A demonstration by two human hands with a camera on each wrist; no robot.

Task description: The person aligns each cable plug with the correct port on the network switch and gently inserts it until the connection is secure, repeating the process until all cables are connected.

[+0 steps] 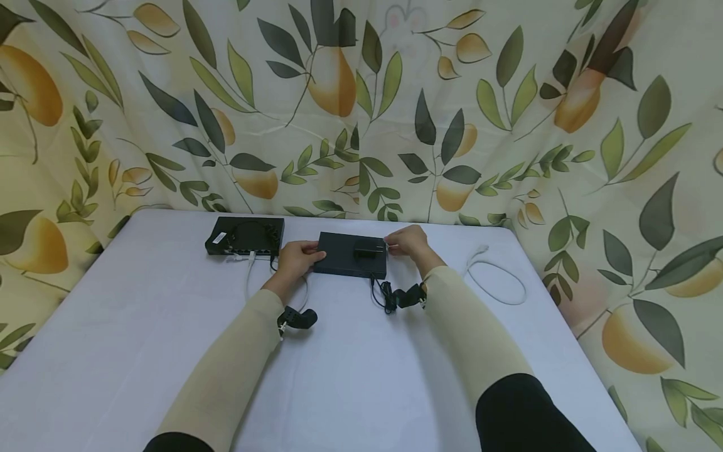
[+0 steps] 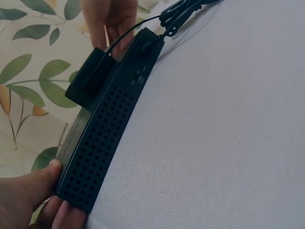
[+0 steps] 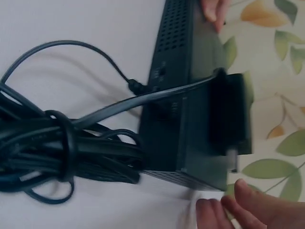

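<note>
A flat black metal network box (image 1: 341, 254) lies near the far side of the table, with round vent holes along its near side. On its top, toward the right, rests a black power adapter (image 1: 369, 248). My left hand (image 1: 297, 259) grips the left end, thumb (image 2: 55, 167) at the top edge and fingers around the end. My right hand (image 1: 409, 240) holds the box at its far right corner, thumb and fingers (image 3: 209, 212) bent around it. A thin black lead (image 3: 136, 87) is plugged into the near side, beside a tied cable bundle (image 3: 57, 148).
A second black box (image 1: 248, 233) stands at the back left, with a white cable (image 1: 249, 267) plugged into it. On the right lies a loose white cable (image 1: 511, 300) in an open loop. A patterned curtain (image 1: 452, 113) hangs right behind the white table (image 1: 169, 326).
</note>
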